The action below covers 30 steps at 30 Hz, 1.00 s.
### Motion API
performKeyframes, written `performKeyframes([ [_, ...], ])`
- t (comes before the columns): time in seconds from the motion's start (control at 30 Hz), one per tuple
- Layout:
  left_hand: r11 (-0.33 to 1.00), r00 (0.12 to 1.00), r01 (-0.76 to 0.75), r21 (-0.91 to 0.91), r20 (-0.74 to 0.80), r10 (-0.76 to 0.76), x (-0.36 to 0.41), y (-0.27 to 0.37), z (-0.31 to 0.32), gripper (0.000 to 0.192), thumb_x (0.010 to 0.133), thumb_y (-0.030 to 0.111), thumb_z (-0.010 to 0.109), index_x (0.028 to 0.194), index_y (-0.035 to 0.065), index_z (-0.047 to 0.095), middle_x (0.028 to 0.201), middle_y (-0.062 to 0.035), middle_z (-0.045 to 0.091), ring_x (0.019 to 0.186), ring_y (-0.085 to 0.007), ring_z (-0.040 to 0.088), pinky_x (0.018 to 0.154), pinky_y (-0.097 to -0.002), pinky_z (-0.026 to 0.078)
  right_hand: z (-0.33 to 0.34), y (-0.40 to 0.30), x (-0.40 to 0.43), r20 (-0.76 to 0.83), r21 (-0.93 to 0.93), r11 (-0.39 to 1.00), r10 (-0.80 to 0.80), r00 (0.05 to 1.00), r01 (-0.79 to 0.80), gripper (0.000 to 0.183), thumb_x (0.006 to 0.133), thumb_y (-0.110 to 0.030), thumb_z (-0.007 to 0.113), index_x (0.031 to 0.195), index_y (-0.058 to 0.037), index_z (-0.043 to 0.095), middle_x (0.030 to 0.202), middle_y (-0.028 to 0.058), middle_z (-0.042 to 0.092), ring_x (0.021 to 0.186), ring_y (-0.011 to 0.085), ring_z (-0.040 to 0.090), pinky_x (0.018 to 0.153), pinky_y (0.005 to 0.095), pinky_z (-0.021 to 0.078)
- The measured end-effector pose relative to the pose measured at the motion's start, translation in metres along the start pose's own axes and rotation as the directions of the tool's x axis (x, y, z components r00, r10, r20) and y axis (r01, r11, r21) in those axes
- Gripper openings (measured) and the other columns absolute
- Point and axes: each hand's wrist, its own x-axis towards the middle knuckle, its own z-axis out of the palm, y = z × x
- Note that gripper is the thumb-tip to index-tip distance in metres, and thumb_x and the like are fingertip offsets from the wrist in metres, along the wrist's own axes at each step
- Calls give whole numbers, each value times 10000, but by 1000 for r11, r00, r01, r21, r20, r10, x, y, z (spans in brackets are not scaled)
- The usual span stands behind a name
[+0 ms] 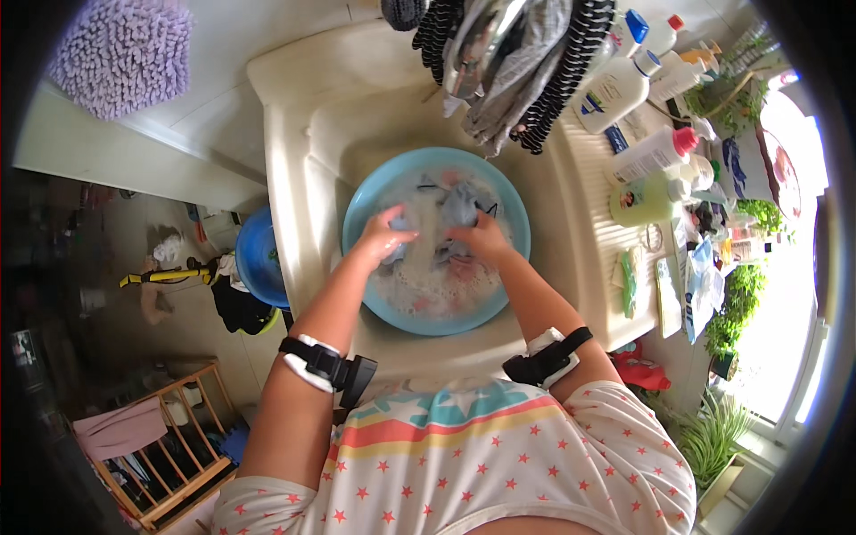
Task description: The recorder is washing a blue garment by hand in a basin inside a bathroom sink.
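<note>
A light blue plastic basin [438, 326] stands in a cream utility sink [314, 144]. It holds cloudy, sudsy water with wet clothes in it; a grey-blue garment [461, 204] bunches up near the far side, and reddish cloth shows under the foam. My left hand [386, 237] is at the left of the basin, fingers partly in the water against pale blue cloth. On the right, my right hand [483, 235] closes over the near end of the grey-blue garment. The fingertips of both hands are partly hidden by water and cloth.
Dark striped and grey clothes [515, 67] hang over the sink's far edge. Bottles, including a white one [612, 93] and a greenish one [642, 199], stand on the ribbed ledge [582, 221] at right. A darker blue basin [261, 257] is left of the sink.
</note>
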Motion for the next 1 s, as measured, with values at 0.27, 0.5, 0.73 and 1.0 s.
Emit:
performKeyframes([
  [0.27,512,911,410,-755,366,-191,-42,22,-6,491,873,378,536,1248,71,459,1199,-81,540,1087,-209,532,930,-376,414,-30,-37,-59,269,899,350,28,963,-262,331,832,-249,552,1094,-48,533,1027,102,610,928,257,594,844,408,461],
  [0.5,881,920,230,-413,388,-59,-54,31,28,452,820,223,641,1199,21,501,1094,-77,596,964,-165,582,843,-302,463,-5,-45,-81,331,741,585,111,937,-331,442,848,-370,533,1103,-9,534,1025,109,610,930,248,599,812,324,467],
  [0.73,988,998,-3,-152,58,12,-65,31,-8,322,787,149,670,1057,-3,585,936,-41,622,808,-115,574,750,-249,448,-43,-24,-70,-214,445,893,173,961,-61,365,766,-260,613,976,36,574,836,97,599,718,182,562,663,307,450],
  [1.0,784,927,-370,-499,-257,273,-65,27,-15,322,841,137,606,1127,24,508,1016,-38,569,913,-109,534,827,-252,414,-58,-8,-77,141,853,469,217,966,-230,294,772,-131,564,1030,6,526,954,130,593,865,240,603,813,353,490],
])
